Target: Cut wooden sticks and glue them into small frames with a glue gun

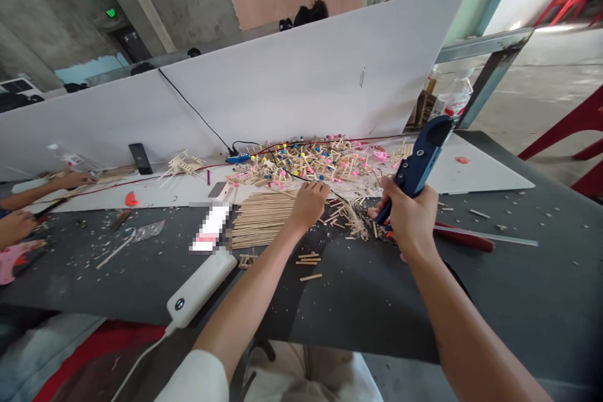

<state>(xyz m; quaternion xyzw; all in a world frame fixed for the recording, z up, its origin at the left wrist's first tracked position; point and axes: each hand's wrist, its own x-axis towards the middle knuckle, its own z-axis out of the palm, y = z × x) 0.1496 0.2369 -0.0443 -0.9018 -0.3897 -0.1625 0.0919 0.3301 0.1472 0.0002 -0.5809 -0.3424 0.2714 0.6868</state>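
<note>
**Right hand grips a blue tool beside a heap of stick models**

A heap of wooden stick models (306, 163), studded with pink, blue and yellow balls, lies on a white board, and everything here is placed from it. Just in front of the heap, the left hand (308, 206) sits at the end of a neat row of bare wooden sticks (261, 220). Its fingers lie close together and curl downward, but whether they pinch a stick, I cannot tell. The right hand (409, 220), at the heap's front right, wraps its fingers around the handle of a blue pistol-grip tool (417, 160), which points up and away from the table. Loose stick pieces (348, 220) are scattered between the hands, just in front of the heap. Further forward and to the right lies a red-handled tool (464, 239). A white power bank (202, 289) sits forward and left of the heap. Well left of the heap, a co-worker's hands (70, 180) work at the table's far end.
</note>
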